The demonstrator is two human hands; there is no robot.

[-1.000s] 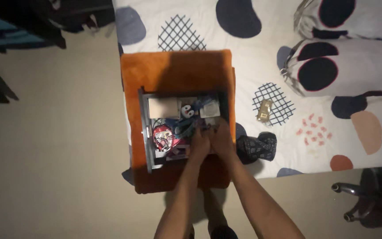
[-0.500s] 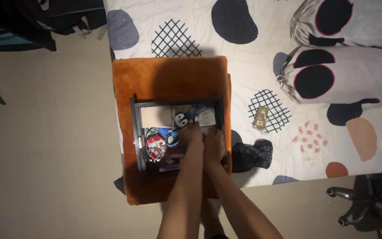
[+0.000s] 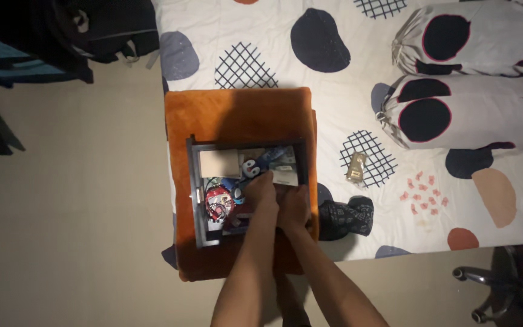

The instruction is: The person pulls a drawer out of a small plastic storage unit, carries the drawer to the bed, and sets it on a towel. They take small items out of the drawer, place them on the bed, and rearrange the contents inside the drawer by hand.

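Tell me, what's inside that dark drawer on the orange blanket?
The dark drawer holds a beige card, a small penguin toy and a red packet. The left hand and right hand cover the right part, so what lies beneath them cannot be seen.

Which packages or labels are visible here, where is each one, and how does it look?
Beige flat box: back left in the dark drawer, rectangular.
White packet: back right in the drawer, just beyond the right hand.
Red packet: beside the left hand.
Small gold-brown packet: on the patterned bedsheet.
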